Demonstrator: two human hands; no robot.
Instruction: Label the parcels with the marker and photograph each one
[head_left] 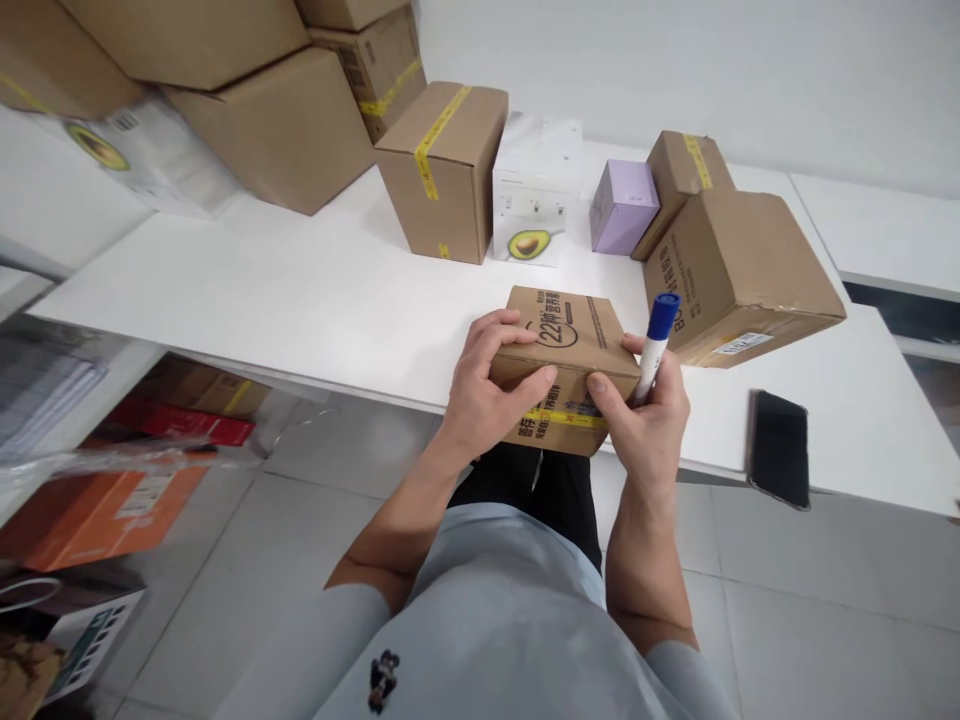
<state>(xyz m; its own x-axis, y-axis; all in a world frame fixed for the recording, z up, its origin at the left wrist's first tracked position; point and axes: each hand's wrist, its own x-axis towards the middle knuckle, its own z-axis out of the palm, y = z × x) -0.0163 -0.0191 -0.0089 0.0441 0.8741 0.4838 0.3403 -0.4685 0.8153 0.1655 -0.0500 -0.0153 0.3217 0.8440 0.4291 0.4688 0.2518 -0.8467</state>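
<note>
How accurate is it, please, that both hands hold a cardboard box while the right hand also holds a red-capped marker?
Not quite: the head view shows the marker in the right hand has a blue cap, not red; the rest is right.

The left hand [484, 385] and right hand [646, 428] hold a printed cardboard carton [568, 362]. Right of it are the right hand's blue-capped marker [657, 340] and a smartphone [780, 448].

Left hand [487, 385], right hand [651, 425] facing inward, fingers [489, 338] curled, elbows [375, 572] bent.
</note>
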